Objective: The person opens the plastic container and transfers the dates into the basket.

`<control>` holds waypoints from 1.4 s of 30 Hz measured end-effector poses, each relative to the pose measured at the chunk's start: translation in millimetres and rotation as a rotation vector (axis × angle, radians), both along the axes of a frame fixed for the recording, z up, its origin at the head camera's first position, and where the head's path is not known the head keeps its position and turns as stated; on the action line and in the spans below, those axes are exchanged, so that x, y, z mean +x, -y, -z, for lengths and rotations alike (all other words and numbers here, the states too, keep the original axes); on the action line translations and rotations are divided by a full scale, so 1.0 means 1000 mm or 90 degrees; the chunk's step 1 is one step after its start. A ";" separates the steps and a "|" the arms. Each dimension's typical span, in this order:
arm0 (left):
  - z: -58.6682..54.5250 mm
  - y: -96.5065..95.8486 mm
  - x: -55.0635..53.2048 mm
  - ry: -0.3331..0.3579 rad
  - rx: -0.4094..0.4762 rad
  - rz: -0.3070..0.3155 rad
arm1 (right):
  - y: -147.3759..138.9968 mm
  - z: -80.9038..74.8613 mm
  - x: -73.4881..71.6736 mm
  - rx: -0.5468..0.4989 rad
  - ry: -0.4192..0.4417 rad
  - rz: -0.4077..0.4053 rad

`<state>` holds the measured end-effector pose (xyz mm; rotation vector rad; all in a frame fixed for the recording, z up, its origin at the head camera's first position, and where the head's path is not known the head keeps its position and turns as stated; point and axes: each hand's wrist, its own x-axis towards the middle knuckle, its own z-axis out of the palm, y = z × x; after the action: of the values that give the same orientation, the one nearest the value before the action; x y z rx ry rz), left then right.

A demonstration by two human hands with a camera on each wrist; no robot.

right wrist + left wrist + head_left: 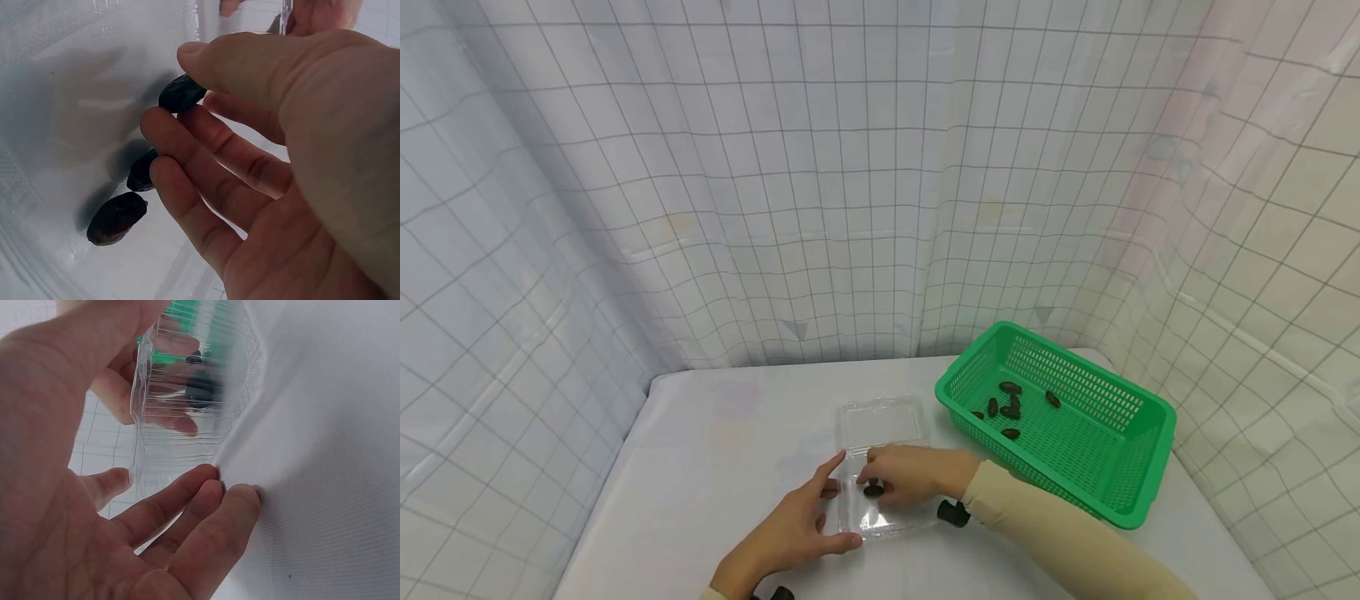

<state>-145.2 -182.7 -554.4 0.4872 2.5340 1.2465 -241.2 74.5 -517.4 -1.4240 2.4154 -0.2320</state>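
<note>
My right hand [913,473] is over the clear plastic box [874,522], pinching a dark oval date-like fruit [183,92] between thumb and fingers. Two more such fruits, a near one [117,219] and one partly behind a fingertip [142,172], lie in the box in the right wrist view. At the box's left side is my left hand [797,527], thumb and fingers spread and holding nothing. Its fingers [169,503] rest by the box's lower edge in the left wrist view. The box's lid [882,423] lies folded back, away from me.
A green plastic basket [1067,454] stands on the right of the white table [715,450], with several dark fruits [1011,388] toward its left end. Gridded white sheets [820,208] hang behind and at both sides. A black wrist device [953,512] sits under the right wrist.
</note>
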 end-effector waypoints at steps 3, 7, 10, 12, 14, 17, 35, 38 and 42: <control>0.000 0.000 -0.001 -0.002 -0.004 0.000 | 0.001 0.001 0.000 0.005 0.003 -0.010; 0.000 0.000 -0.001 -0.003 -0.007 -0.004 | 0.003 0.003 -0.001 0.001 0.012 -0.018; 0.000 0.000 -0.001 -0.003 -0.008 -0.004 | 0.004 0.003 -0.002 0.004 0.018 -0.026; 0.000 0.000 -0.001 -0.003 -0.007 -0.002 | 0.004 0.004 -0.002 0.005 0.022 -0.030; 0.000 0.000 -0.001 -0.005 -0.006 -0.001 | 0.005 0.005 -0.003 0.007 0.023 -0.032; 0.000 0.000 -0.001 -0.003 -0.004 -0.002 | 0.005 0.006 -0.003 0.005 0.025 -0.031; -0.003 -0.002 0.000 -0.009 -0.012 -0.011 | -0.001 0.002 0.002 -0.028 0.032 -0.019; -0.004 -0.002 0.000 -0.007 -0.011 -0.009 | -0.002 0.003 0.001 -0.034 0.033 -0.014; -0.004 -0.002 0.001 -0.004 -0.012 -0.008 | -0.004 0.002 0.003 -0.051 0.038 -0.003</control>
<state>-144.5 -180.8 -550.1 0.4721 2.5564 1.2258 -238.7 78.7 -519.3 -1.4360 2.3783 -0.3680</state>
